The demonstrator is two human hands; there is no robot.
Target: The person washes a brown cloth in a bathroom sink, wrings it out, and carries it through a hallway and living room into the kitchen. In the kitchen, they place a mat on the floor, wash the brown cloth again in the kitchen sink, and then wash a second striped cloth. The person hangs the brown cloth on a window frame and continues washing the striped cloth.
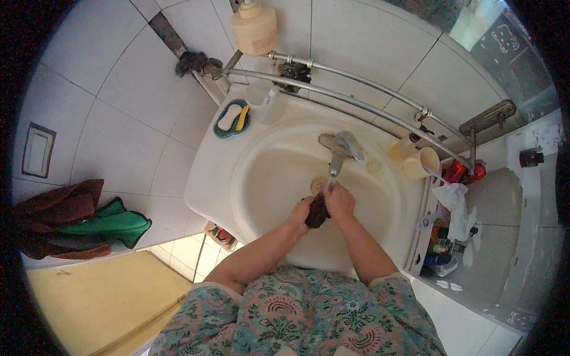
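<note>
Over the white sink basin [267, 178], both hands are closed around a dark brown, bunched item [317, 212]; its exact kind cannot be made out. My left hand [301, 212] grips it from the left, with the thumb along its side. My right hand [340, 204] is closed at its upper right part, and its fingers are partly hidden. Just beyond them stands a chrome faucet [340, 153], its spout right above the right hand's fingers. A round drain fitting [319, 184] shows behind the hands.
A dark soap dish [222, 132] holds white soap [229, 117] and a yellow-handled item [242, 118] at the sink's left. A cream cup [423, 163] stands at right, near a shelf of bottles. Metal pipes [350, 92] cross the wall behind. Towels [101, 225] hang left.
</note>
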